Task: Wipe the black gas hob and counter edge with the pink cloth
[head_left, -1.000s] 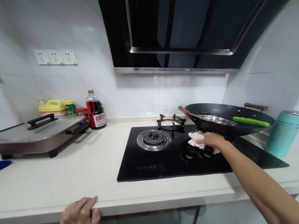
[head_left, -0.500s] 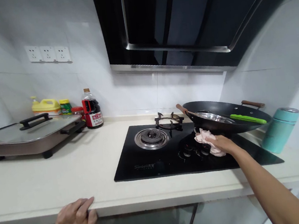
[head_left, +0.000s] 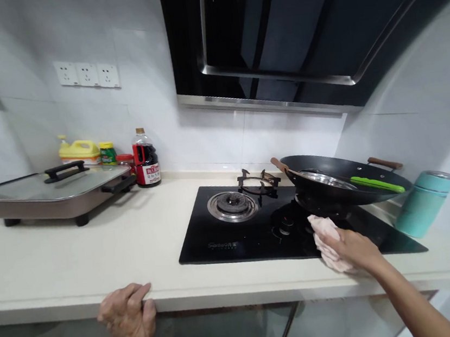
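My right hand is closed around a crumpled pale pink cloth. It presses the cloth against the front of the black glass gas stove, beside a control knob. Part of the cloth hangs past the stove's front edge onto the counter. My left hand holds nothing and lies over the counter's front edge, its fingers loosely bent and the thumb apart. Behind the right hand, a black wok with wooden handles stands on the right burner, holding a shiny metal piece and a green-handled utensil.
The left burner is bare, its pan support set behind it. A turquoise tumbler stands right of the stove. At left are a lidded electric pan and a soy sauce bottle. A range hood hangs overhead.
My right hand has drawn the cloth from the knobs toward the stove's front edge, uncovering part of the surface below the wok. The view has shifted slightly; my left hand stays on the counter edge.
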